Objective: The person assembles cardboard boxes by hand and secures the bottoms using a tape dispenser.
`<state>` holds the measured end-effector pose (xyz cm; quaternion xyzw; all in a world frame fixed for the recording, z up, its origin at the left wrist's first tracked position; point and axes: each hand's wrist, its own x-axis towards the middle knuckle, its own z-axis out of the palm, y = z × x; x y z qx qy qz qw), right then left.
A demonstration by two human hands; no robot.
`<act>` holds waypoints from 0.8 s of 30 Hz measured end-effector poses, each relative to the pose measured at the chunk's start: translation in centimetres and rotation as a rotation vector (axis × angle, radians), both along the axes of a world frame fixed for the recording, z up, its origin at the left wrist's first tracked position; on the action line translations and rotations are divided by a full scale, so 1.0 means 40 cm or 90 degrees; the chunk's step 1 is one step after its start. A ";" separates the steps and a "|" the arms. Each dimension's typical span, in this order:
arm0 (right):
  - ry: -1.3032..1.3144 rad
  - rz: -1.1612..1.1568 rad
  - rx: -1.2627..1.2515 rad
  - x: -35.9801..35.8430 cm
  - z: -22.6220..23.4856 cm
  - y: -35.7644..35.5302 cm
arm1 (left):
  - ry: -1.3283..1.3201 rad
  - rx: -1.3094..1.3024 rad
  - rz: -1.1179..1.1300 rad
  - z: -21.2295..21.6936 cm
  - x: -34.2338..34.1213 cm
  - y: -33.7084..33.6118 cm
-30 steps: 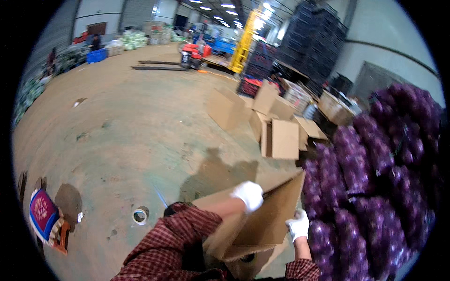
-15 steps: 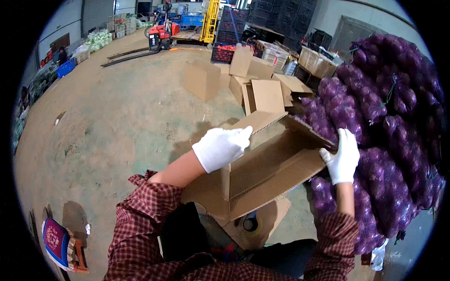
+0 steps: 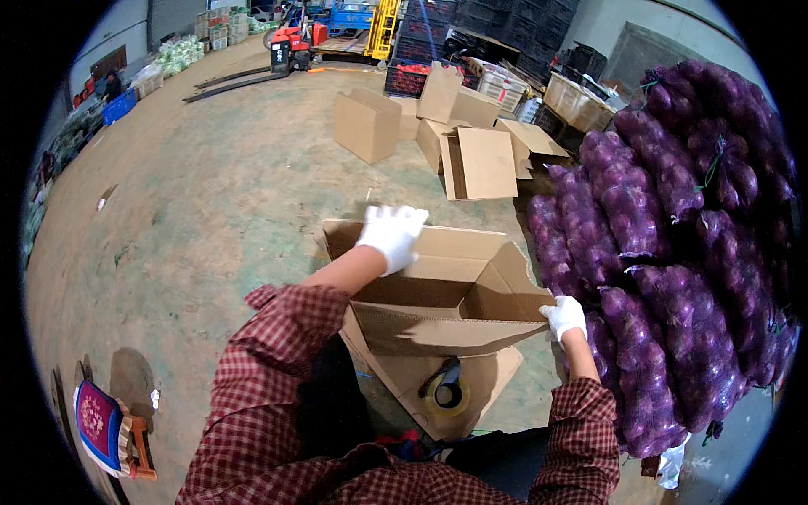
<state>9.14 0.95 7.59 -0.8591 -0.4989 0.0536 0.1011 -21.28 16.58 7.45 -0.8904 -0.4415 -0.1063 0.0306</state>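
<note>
The fingers of my left hand (image 3: 393, 240) blur over the far rim of the cardboard box (image 3: 446, 335); from here I can't tell whether they grip. The box, between my hands, is opened into shape; its top is unclosed, with no contents visible. Nearer, the tape roll (image 3: 455, 394) lies untouched. My right hand (image 3: 564, 318) pinches the near right corner. Half a second ago the box slanted up rightward; now it runs straighter across, right hand lower.

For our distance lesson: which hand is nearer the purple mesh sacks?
Right: the right hand, on the box, is close beside the mesh sacks; the left hand is farther left, at the box's far edge.
</note>
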 end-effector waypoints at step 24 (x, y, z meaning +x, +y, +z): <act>-0.187 0.277 -0.411 -0.230 -0.002 0.150 | 0.183 -0.334 0.172 -0.117 -0.037 0.069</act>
